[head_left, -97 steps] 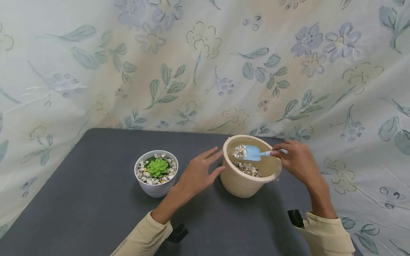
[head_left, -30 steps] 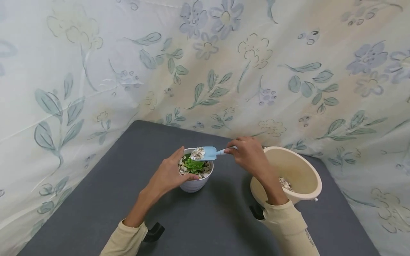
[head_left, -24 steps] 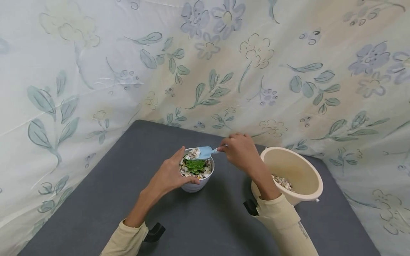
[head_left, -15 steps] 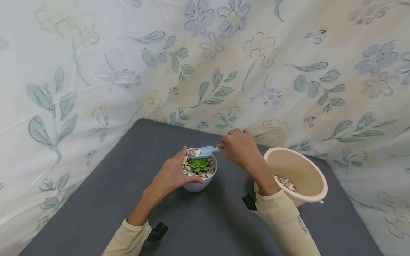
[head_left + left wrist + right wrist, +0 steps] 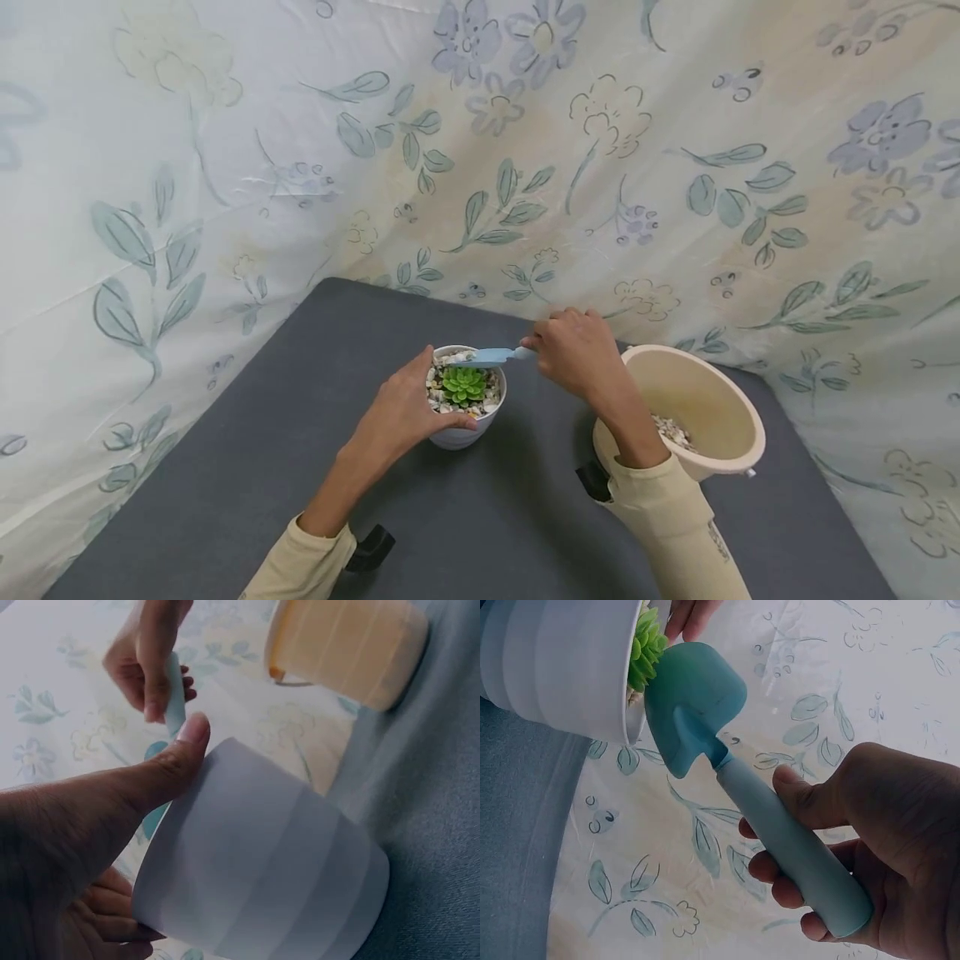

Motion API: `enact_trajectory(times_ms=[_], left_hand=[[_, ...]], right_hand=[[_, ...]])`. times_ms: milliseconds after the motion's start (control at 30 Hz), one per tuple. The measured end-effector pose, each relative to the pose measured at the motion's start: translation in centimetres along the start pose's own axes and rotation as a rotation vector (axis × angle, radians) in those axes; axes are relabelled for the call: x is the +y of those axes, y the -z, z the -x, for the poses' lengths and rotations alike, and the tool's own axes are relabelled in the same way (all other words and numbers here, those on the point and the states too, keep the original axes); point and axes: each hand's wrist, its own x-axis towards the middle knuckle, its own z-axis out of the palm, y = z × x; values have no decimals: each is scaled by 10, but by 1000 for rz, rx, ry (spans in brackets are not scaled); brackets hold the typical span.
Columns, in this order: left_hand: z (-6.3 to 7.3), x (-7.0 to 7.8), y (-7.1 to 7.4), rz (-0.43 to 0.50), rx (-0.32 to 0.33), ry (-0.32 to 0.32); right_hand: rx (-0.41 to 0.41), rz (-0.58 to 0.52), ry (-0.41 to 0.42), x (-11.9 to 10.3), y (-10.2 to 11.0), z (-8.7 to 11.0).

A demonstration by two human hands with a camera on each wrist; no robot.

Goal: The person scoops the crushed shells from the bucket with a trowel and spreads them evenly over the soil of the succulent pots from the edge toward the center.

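Note:
A white pot (image 5: 456,438) with ridged sides holds a green succulent (image 5: 463,385) ringed by pale stone or shell chips. My left hand (image 5: 396,410) grips its rim from the left, thumb on the near side and fingers on the far side. In my right hand (image 5: 576,354) is the handle of a light-blue hand trowel (image 5: 694,697), with the fingers wrapped round it. The trowel's blade is tipped on edge over the far part of the pot, right above the chips. In the right wrist view the blade's back faces the camera, beside the succulent.
A cream bucket (image 5: 708,396) stands to the right, partly behind my right forearm, with a heap of chips (image 5: 670,432) in its bottom. The dark grey cloth-covered table (image 5: 480,533) backs onto a floral curtain (image 5: 525,167).
The right hand has carried the loaded trowel from the bucket to the pot and turned its blade, so chips have slid off. The left hand has moved from beside the bucket to the pot.

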Motion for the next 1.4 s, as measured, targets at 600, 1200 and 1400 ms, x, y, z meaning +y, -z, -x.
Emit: enact_trajectory(times_ms=[600, 1200, 1400], left_hand=[[-9, -15, 5, -30, -130, -108], [-4, 2, -12, -189, 10, -41], [-4, 1, -16, -173, 17, -28]], right_hand=[[-56, -62, -5, 0, -3, -3], [-58, -122, -66, 13, -2, 7], [31, -172, -86, 26, -2, 26]])
